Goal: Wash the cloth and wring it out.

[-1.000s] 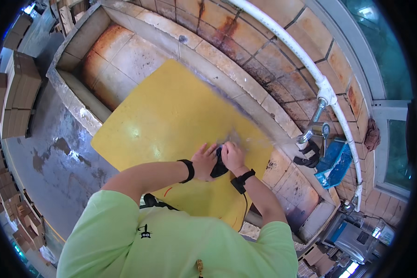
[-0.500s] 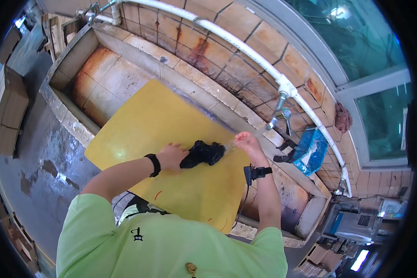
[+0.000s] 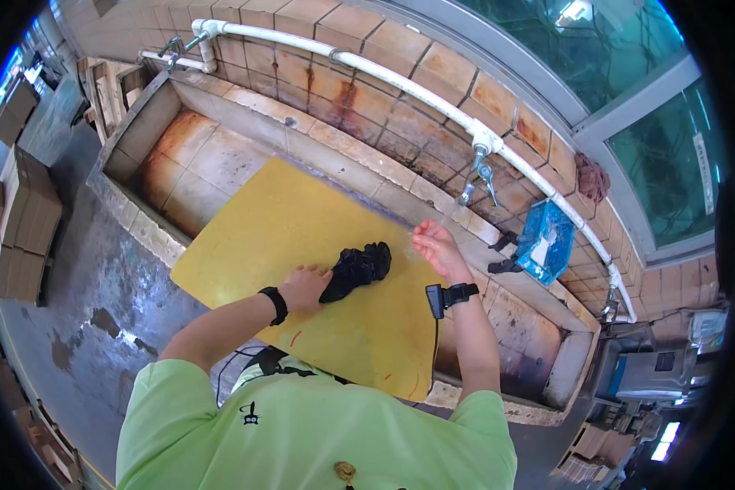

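Observation:
A wet-looking, crumpled black cloth piece (image 3: 358,269), somewhat sock-shaped, lies on a large yellow board (image 3: 257,220). My left hand (image 3: 305,287) rests on the board at the near left end of the cloth, fingers laid out flat and touching its edge. Above the board's right edge I hold up my right hand (image 3: 438,247), apart from the cloth, palm partly turned up. Its fingers are curled together near the tips; whether anything small is between them I cannot make out. Both wrists wear black bands.
The board lies across a stained tiled trough (image 3: 192,175). Along the wall runs a white pipe (image 3: 400,77) with a metal tap (image 3: 478,180). A blue box (image 3: 545,241) sits on the trough's far ledge, dark cloths beside it. Cardboard boxes (image 3: 26,237) stand on the floor at left.
The black cloth's far end has shifted slightly and bunched up. My right hand's fingers have turned more upward, and the splash beside the cloth is gone. My left hand stays at the cloth's end.

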Demonstrator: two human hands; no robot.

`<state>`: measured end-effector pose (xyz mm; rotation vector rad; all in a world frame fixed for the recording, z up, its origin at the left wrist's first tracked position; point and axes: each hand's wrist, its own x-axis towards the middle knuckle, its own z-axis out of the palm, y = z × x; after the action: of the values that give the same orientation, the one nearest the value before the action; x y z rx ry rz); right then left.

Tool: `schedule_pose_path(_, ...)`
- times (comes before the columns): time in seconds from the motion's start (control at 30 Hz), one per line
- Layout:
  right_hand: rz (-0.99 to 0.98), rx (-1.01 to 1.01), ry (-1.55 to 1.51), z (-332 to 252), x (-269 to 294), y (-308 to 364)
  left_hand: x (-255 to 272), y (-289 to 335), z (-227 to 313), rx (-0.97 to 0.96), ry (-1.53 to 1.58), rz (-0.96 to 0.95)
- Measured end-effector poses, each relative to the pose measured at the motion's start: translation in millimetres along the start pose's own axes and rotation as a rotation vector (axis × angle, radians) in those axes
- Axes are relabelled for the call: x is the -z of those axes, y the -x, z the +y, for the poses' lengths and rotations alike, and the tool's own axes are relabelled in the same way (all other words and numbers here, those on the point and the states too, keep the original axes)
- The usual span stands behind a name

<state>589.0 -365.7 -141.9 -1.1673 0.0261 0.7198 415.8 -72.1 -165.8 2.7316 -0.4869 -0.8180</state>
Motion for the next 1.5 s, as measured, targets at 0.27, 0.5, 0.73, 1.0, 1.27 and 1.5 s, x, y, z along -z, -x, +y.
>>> schedule_pose_path(0.27,0.265,-0.119,0.284,2.2,-1.3,-11.8,9.6,9.3,7.1,0.041,0.188,0.076)
schedule_pose_path(0.5,-0.035,0.327,1.385,90.1,-14.9,-26.9,-6.8,-21.7,20.2,0.027,-0.009,-0.068)
schedule_pose_path(0.73,-0.094,-0.056,1.172,81.2,-21.2,-18.7,29.6,0.6,-4.9,-0.004,0.43,0.099)
schedule_pose_path(1.0,0.328,-0.186,0.186,20.3,22.3,2.9,57.3,-40.9,-13.7,0.117,0.41,0.689)
schedule_pose_path(1.27,0.113,-0.291,-0.214,73.8,-39.2,43.2,62.6,-75.9,78.5,0.304,1.671,-0.094)
schedule_pose_path(1.5,0.356,-0.339,-0.308,87.5,-2.1,76.8,26.8,-117.3,69.6,-0.098,1.448,0.177)
